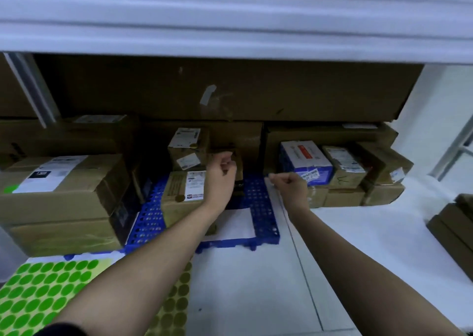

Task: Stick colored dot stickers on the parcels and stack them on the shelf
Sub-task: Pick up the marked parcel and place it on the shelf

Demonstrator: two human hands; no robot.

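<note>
My left hand reaches into the low shelf bay, its fingers curled round the front corner of a small brown parcel. That parcel sits beside a labelled parcel stacked on another labelled one, both bearing olive dots. My right hand hovers over the blue grid mat with fingers curled and thumb and forefinger pressed together; whether they hold anything is not visible. A sheet of green dot stickers and a sheet of olive dot stickers lie near me, partly under my left forearm.
Large cartons stand at the left, one with a green dot. A blue-and-white box and brown parcels are stacked at the right. A long carton spans the back under a white shelf board. Dark boxes sit far right.
</note>
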